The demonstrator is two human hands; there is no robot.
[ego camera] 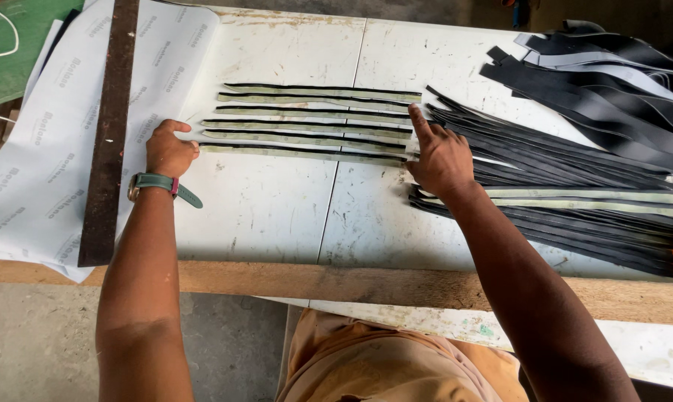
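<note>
Several long thin strips [306,123], pale green with black edges, lie side by side across the white table [277,208]. My left hand [169,151], with a green watch on the wrist, rests as a loose fist at the left ends of the nearest strips. My right hand [439,158] lies on the right ends, its forefinger pointing up along them. Right of that hand spreads a thick pile of black strips [574,186], a few pale green ones among them.
A long dark metal ruler [109,134] lies upright on white printed sheets [39,171] at the left. Wider black bands [611,82] are heaped at the far right. A wooden plank [396,286] runs along the table's near edge. A green mat [16,45] shows top left.
</note>
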